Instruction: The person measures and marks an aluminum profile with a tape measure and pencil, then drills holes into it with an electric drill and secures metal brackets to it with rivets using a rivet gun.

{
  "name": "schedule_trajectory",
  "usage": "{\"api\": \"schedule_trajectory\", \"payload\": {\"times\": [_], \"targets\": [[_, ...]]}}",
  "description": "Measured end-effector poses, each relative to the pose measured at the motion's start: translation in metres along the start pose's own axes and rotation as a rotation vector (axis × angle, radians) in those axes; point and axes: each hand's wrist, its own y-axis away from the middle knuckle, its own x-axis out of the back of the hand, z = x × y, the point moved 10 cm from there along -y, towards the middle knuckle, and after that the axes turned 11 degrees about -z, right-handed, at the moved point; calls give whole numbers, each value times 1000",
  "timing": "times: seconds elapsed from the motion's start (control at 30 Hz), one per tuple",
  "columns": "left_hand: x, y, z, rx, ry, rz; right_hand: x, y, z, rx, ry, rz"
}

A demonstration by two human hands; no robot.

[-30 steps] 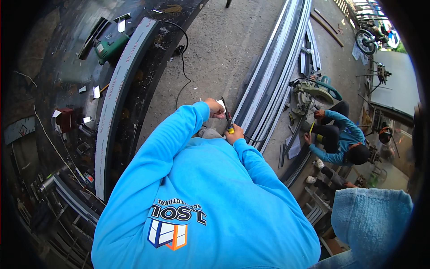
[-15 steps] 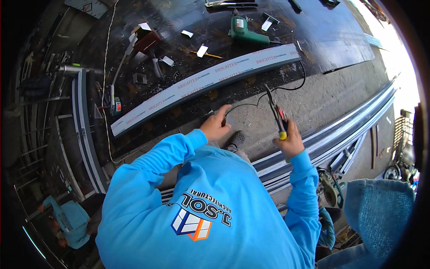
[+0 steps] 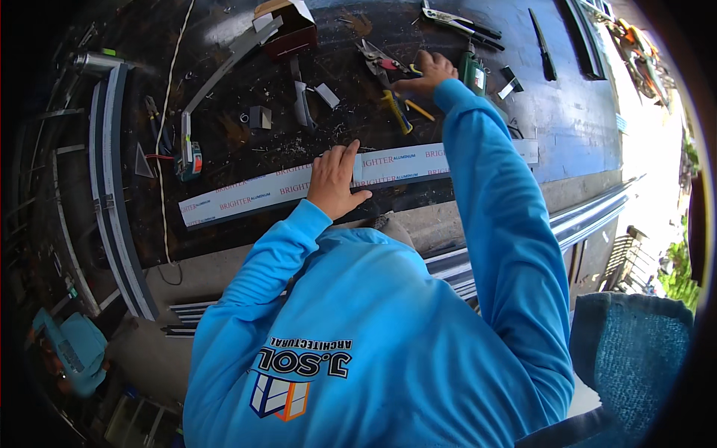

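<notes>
My left hand (image 3: 336, 183) lies flat on a long aluminium profile (image 3: 261, 196) wrapped in white printed film, fingers spread. My right arm reaches forward over the profile. Beyond it, my right hand (image 3: 429, 76) is low over the dark table, thumb and fingers apart, beside pliers (image 3: 381, 61) with red and yellow on the handles. One yellow handle end shows by the fingers, partly covered by the hand. A black-and-yellow handle (image 3: 397, 112) and a yellow pencil (image 3: 420, 110) lie nearer the profile. Just right of the hand is the green drill (image 3: 472, 71), half hidden by my sleeve.
Large pliers (image 3: 463, 28) lie at the far edge of view. Offcuts, a dark red box (image 3: 290, 33), a tape measure (image 3: 190, 160) and metal shavings are scattered on the table (image 3: 224, 89). Long profiles (image 3: 590, 213) lie low on the right; others stand at left. A person crouches lower left.
My right hand has moved forward from the near side to the tabletop, with the pliers now lying there. My left hand has come down onto the profile, off the black cord.
</notes>
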Motion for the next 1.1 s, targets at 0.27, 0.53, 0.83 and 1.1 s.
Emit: {"api": "schedule_trajectory", "payload": {"times": [0.27, 0.53, 0.83, 1.1], "targets": [[3, 11, -25, -110, 141, 92, -4, 0, 153, 25, -96, 43], [7, 11, -18, -191, 140, 233, -2, -4, 151, 33, -81, 200], [-18, 19, -20, -211, 173, 146, 109, 96, 180, 253, -725, -95], [-35, 21, -4, -356, -36, 90, 149, 216, 185, 168, 123, 600]]}}
